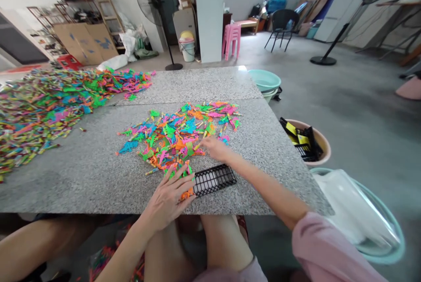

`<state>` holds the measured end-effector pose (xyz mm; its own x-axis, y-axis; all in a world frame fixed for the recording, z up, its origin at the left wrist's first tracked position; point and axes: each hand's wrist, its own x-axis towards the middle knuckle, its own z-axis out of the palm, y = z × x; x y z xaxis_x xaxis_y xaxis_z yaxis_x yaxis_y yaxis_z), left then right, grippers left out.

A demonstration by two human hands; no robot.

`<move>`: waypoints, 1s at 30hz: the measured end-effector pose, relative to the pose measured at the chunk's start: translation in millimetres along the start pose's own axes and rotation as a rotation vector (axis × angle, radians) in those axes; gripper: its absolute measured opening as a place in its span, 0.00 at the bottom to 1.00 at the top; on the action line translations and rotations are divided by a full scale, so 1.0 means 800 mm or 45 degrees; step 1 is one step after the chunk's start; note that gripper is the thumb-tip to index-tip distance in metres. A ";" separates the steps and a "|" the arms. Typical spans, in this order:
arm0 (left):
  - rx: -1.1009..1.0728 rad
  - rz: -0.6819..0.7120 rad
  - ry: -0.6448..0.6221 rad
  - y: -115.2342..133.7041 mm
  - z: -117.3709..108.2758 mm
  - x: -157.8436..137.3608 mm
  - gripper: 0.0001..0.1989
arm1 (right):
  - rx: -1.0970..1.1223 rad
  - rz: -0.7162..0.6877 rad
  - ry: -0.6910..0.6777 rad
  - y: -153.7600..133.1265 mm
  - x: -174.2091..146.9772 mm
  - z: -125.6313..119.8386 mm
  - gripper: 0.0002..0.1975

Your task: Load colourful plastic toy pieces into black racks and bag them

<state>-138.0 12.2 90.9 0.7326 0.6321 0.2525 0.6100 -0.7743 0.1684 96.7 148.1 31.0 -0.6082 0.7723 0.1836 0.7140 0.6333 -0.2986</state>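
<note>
A narrow black plastic basket point(215, 180) with lattice sides lies near the table's front edge. My left hand point(171, 190) is laid around its left end, thumb along the near side and fingers spread over bright plastic pieces point(187, 194) there. The basket's right part shows a pale bottom. Just beyond it, my right hand point(215, 149) is closed in a pinch at the right edge of a loose pile of small plastic pieces point(169, 130) in green, orange, pink and blue, mixed with yellowish sticks. What the pinch holds is too small to make out.
A far larger heap of similar pieces point(42, 111) covers the left of the speckled stone table point(256, 141). On the right stand a pink tub point(324, 146) with black baskets, a teal tub point(394, 233) with clear plastic, and a basin point(265, 80). Another person's leg point(49, 238) shows at lower left.
</note>
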 end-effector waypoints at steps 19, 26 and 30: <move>-0.204 -0.080 -0.088 0.000 0.000 0.001 0.11 | -0.543 -0.009 -0.347 0.085 -0.020 -0.037 0.15; -0.231 -0.113 -0.072 0.004 -0.002 0.004 0.11 | -0.541 -0.073 -0.315 0.081 -0.007 -0.039 0.15; -0.266 -0.132 -0.070 0.004 -0.004 0.004 0.10 | -0.318 0.183 -0.222 0.078 -0.024 -0.049 0.12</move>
<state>-134.6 11.9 95.2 0.6881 0.7048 0.1726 0.6113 -0.6912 0.3855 166.9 174.6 45.6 -0.5296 0.8481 -0.0135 0.8468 0.5277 -0.0668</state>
